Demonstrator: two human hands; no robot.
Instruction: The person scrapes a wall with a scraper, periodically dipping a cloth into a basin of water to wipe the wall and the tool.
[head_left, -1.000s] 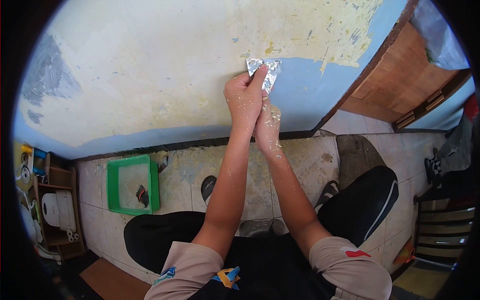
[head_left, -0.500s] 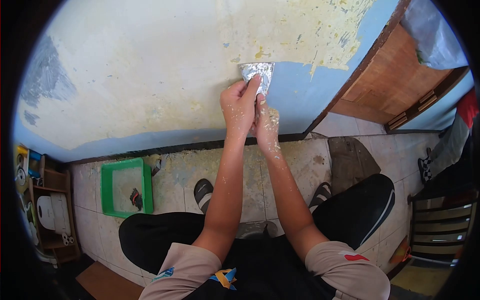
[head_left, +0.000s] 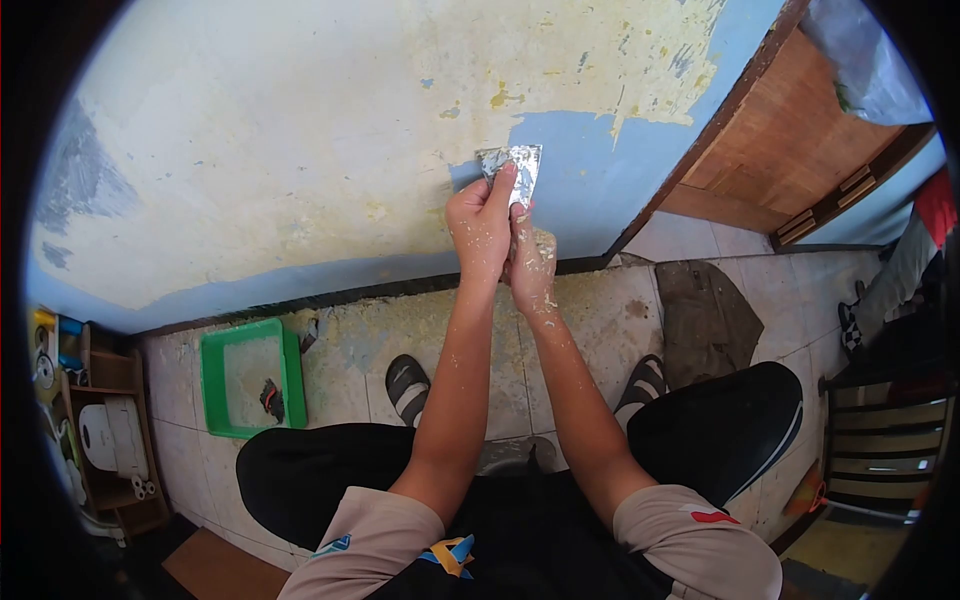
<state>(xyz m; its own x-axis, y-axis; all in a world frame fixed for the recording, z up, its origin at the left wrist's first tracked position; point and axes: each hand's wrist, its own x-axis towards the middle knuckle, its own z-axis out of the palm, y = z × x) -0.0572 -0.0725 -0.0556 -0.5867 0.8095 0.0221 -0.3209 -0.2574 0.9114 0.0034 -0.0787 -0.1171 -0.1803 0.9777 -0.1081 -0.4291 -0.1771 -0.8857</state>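
Observation:
Both hands are closed on a metal scraper, whose wide blade lies against the wall where pale, scraped surface meets blue paint. My left hand has its thumb along the blade. Just right of it and lower, my right hand is wrapped round the handle, which the fingers mostly hide. Paint flakes stick to both hands and forearms.
A green tray with a dark object inside stands on the tiled floor at left. Beyond it is a wooden shelf. A brown cloth lies at right, near a black rack. Another person's leg shows far right.
The scraper and both hands have moved down the wall. More blue now shows above and left of the blade. The view has shifted slightly.

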